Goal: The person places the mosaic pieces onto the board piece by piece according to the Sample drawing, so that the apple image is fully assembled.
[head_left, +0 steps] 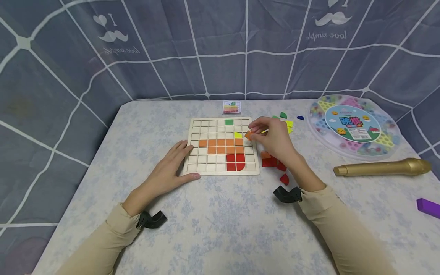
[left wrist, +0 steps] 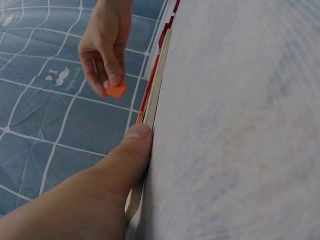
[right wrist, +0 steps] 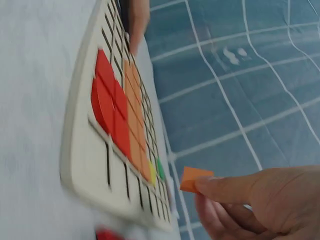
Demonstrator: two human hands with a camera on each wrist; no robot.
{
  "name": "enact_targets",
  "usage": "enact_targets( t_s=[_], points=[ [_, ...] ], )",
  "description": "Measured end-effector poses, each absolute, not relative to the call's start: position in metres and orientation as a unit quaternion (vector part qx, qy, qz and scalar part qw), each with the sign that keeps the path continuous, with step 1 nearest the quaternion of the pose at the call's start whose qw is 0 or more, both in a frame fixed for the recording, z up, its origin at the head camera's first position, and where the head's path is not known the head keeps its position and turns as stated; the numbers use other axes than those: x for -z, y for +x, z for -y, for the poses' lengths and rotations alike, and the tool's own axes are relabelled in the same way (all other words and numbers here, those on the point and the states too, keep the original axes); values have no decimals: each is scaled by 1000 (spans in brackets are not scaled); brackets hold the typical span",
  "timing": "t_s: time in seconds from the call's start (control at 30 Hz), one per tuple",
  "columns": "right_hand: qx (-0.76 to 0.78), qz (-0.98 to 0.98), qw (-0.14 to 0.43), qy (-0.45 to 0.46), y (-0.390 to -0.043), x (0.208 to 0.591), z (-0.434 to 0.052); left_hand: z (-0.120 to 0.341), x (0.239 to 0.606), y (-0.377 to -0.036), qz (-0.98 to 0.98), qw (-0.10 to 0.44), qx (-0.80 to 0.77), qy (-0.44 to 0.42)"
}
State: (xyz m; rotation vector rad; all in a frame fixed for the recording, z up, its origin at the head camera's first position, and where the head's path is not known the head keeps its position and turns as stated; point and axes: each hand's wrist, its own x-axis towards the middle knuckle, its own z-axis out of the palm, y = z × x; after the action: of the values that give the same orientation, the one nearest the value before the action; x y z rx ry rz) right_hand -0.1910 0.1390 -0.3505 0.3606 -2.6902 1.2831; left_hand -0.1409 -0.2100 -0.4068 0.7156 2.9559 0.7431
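A wooden grid board (head_left: 216,166) lies on the table, with two rows of orange square tiles (head_left: 221,146), red tiles (head_left: 235,162) at the lower right, one yellow tile (head_left: 238,135) and one green tile (head_left: 229,122) set in it. My right hand (head_left: 273,139) pinches a loose orange tile (right wrist: 194,179) between thumb and fingertips, held above the board's right edge. My left hand (head_left: 168,164) rests along the board's left side, fingers extended, with the thumb (left wrist: 135,137) against the near edge.
Right of the board lie loose red tiles (head_left: 269,162), yellow tiles (head_left: 289,124) and a dark blue piece (head_left: 300,118). A small picture card (head_left: 232,107) sits behind the board. Farther right are a round clear game case (head_left: 388,126), a gold microphone-shaped object (head_left: 381,168) and a purple block (head_left: 428,207).
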Motion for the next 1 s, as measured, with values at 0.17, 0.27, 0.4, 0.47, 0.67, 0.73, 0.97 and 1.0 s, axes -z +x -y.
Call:
enact_targets(
  t_s=[0.17,0.27,0.4,0.47,0.67,0.73,0.97,1.0],
  points=[
    [-454,879,77,121,-191,356,-108,209,406,-139,-944,8,-237,228],
    [-461,876,62,129,-191,360,-92,207,407,-138,-944,12,-240,226],
    [-474,869,46,137,-192,365,-72,208,408,-137,-944,12,-240,225],
    [-481,865,42,141,-193,369,-63,209,408,-138,-944,10,-239,227],
    [-491,858,47,145,-194,374,-46,208,408,-139,-943,6,-238,232],
    [-493,857,50,143,-193,376,-44,207,408,-139,-943,6,-239,233],
    [-495,854,39,154,-190,382,-34,209,406,-138,-943,11,-239,230],
    [-493,855,40,159,-189,383,-32,210,406,-138,-944,10,-238,229]
  ],
)
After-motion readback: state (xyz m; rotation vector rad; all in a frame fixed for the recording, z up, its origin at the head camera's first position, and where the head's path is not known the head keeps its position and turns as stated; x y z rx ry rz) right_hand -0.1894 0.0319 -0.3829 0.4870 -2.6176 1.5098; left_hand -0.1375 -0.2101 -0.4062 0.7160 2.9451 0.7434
